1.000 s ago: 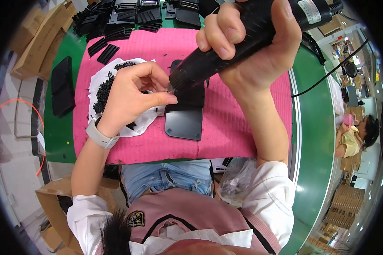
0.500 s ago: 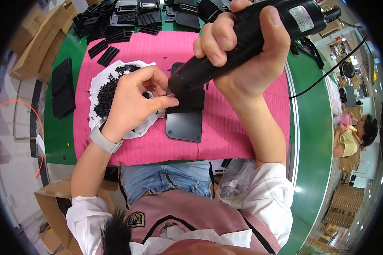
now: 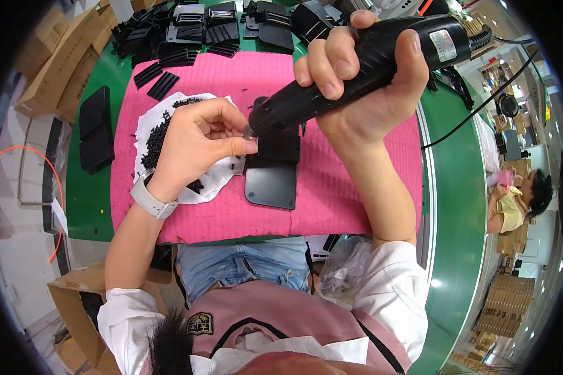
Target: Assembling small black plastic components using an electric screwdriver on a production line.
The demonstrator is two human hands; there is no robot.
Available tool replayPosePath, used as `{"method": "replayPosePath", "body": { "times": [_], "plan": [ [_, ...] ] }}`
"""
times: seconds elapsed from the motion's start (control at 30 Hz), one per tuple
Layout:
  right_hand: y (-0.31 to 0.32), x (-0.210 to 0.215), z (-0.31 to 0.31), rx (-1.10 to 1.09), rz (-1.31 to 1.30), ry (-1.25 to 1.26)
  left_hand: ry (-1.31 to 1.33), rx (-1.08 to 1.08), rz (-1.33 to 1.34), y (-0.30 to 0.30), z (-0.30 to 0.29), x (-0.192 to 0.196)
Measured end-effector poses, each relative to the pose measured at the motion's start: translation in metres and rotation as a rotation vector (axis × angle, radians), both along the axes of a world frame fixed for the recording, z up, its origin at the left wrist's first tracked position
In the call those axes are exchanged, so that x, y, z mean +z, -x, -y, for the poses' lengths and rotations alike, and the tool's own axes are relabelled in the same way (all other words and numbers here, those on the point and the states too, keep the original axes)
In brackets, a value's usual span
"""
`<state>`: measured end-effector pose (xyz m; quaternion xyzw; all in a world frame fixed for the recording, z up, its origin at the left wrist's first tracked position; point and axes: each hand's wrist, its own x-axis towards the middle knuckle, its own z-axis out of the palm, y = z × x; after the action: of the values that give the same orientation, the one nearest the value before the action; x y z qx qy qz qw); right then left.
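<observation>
My right hand (image 3: 375, 87) is wrapped round a black electric screwdriver (image 3: 306, 99), which is tilted with its nose pointing down to the left. At that nose my left hand (image 3: 206, 134) is closed in a pinch, thumb and forefinger at the bit. Whatever sits between those fingertips is too small to name. Just below and behind the nose lies a black plastic part with two flat panels (image 3: 271, 185), partly hidden by the tool and my fingers. Beside my left hand, small black screws (image 3: 156, 140) are heaped on a white cloth or paper sheet (image 3: 222, 178).
A pink foam mat (image 3: 350, 187) covers part of the green table (image 3: 460, 250). Black slotted parts (image 3: 162, 85) and flat panels (image 3: 275, 31) crowd the far side. Another black two-panel part (image 3: 96, 130) lies at left. The cord (image 3: 481, 100) trails right; a person (image 3: 513, 200) sits beyond.
The screwdriver's rear end has dipped slightly, so the tool lies a little flatter. My left hand keeps its pinch at the nose. The whole view has shifted slightly.
</observation>
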<state>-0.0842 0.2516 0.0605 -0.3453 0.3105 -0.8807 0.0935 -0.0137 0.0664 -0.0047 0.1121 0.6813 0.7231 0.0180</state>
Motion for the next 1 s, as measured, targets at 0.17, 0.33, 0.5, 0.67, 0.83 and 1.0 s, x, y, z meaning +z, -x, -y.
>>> {"method": "replayPosePath", "body": {
  "times": [0.17, 0.33, 0.5, 0.67, 0.83, 1.0],
  "plan": [
    [-0.019, 0.011, 0.015, -0.026, 0.247, 0.091, -0.033, -0.034, 0.036, -0.003, 0.001, 0.002],
    [0.017, 0.002, -0.001, 0.228, -0.273, 0.097, -0.051, -0.137, 0.048, -0.002, 0.001, -0.001],
    [-0.007, 0.004, -0.036, -0.064, -0.219, -0.32, 0.172, -0.046, -0.143, -0.007, -0.012, 0.008],
    [-0.012, 0.0, -0.047, -0.104, -0.293, -0.413, 0.758, 0.082, -0.601, -0.006, -0.024, -0.003],
    [-0.012, 0.0, -0.042, -0.141, -0.299, -0.451, 0.808, 0.068, -0.588, -0.005, -0.023, -0.01],
    [-0.013, -0.002, -0.04, -0.113, -0.29, -0.473, 0.807, 0.081, -0.578, -0.006, -0.025, -0.01]
  ]
}}
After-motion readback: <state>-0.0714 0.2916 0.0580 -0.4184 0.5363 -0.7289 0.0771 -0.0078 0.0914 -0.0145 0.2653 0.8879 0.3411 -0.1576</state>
